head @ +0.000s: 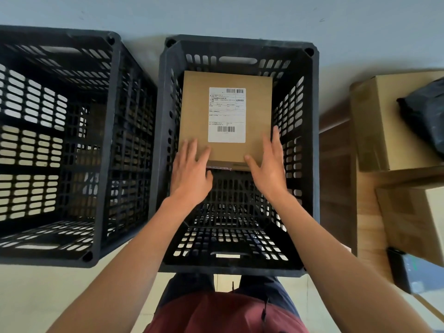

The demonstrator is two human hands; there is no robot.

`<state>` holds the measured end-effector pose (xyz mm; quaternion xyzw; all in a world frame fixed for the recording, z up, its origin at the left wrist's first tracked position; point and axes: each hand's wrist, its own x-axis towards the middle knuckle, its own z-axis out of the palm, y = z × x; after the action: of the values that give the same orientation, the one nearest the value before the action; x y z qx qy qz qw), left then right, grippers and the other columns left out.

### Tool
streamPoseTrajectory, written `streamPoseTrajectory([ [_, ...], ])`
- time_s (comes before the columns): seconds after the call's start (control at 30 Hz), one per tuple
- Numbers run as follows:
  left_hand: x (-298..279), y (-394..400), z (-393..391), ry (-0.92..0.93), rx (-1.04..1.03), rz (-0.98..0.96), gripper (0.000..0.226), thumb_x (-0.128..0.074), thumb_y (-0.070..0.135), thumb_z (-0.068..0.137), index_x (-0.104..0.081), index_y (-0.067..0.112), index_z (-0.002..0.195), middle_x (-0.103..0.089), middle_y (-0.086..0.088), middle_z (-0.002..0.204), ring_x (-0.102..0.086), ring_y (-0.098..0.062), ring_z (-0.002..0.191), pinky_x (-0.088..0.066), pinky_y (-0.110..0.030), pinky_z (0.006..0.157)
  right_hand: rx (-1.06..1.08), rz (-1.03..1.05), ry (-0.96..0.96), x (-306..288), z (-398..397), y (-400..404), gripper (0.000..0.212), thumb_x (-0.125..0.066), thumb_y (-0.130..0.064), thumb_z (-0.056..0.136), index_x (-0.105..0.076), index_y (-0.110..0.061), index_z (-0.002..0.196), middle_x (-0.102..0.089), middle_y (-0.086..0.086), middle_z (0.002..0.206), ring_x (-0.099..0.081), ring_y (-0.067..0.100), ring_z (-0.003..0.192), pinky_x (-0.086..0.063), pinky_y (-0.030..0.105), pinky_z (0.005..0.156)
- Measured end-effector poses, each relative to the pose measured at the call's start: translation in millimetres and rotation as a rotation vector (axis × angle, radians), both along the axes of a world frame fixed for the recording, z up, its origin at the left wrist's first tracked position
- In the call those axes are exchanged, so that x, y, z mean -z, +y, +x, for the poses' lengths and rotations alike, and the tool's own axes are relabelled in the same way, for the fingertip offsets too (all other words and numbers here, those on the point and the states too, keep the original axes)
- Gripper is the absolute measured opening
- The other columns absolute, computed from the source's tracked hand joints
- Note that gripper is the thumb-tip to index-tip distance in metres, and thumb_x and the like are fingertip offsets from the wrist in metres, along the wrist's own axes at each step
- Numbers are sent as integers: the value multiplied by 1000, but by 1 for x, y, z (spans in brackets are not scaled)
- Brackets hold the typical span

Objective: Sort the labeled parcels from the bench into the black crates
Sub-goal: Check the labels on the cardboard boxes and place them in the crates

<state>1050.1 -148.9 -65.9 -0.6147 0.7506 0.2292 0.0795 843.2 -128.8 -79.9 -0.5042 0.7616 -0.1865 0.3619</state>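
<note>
The parcel (pixel 225 116), a flat brown carton with a white shipping label facing up, is seen inside the black crate (pixel 312 140) directly ahead of the hands. Nearest the viewer, both forearms are extended over the crate's near rim. The left hand (pixel 189 169) is laid with straight, spread fingers on the parcel's near left corner, and the right hand (pixel 269 162) is set likewise against its near right corner; nothing is gripped by either. The parcel's long axis runs away from the hands toward the crate's far wall, and both hands are about equally close to it. A second black crate (pixel 108 145) stands left of the left hand. More cardboard boxes (pixel 374 121) are kept on the bench (pixel 336 188), right of the right hand.
</note>
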Motion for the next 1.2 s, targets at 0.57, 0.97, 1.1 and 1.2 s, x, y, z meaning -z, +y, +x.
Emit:
streamPoseTrajectory([
  [0.57,-7,-14,1,11,9,42,60,-61,25,98,-43,24,155,-14,-13,169,-8,-33,157,-27,-55,123,-198,113,169,5,1,3,63,-57,-22,106,-31,-30,163,4,-9,174,12,22,160,-26,63,124],
  [0.97,-55,-26,-1,282,-53,-58,34,-58,27,102,-65,19,135,-59,-2,143,-42,-26,137,-40,-49,111,231,-42,-204,-102,5,22,43,-59,-19,104,-58,-28,147,-52,-3,156,-48,11,142,-43,25,115],
  [1.1,-98,-21,-21,515,-21,-68,30,-59,21,103,-67,16,131,-60,-1,141,-46,-19,136,-31,-32,115,326,-163,-266,-150,-10,50,37,-62,-24,103,-66,-29,139,-66,-15,136,-60,-6,119,-49,23,106],
  [1.2,-132,-13,-48,586,60,-71,32,-60,23,103,-65,19,135,-58,1,144,-44,-19,140,-29,-34,118,423,-256,-349,-179,-30,77,31,-63,-26,103,-69,-31,133,-71,-18,125,-65,-4,116,-55,25,100],
])
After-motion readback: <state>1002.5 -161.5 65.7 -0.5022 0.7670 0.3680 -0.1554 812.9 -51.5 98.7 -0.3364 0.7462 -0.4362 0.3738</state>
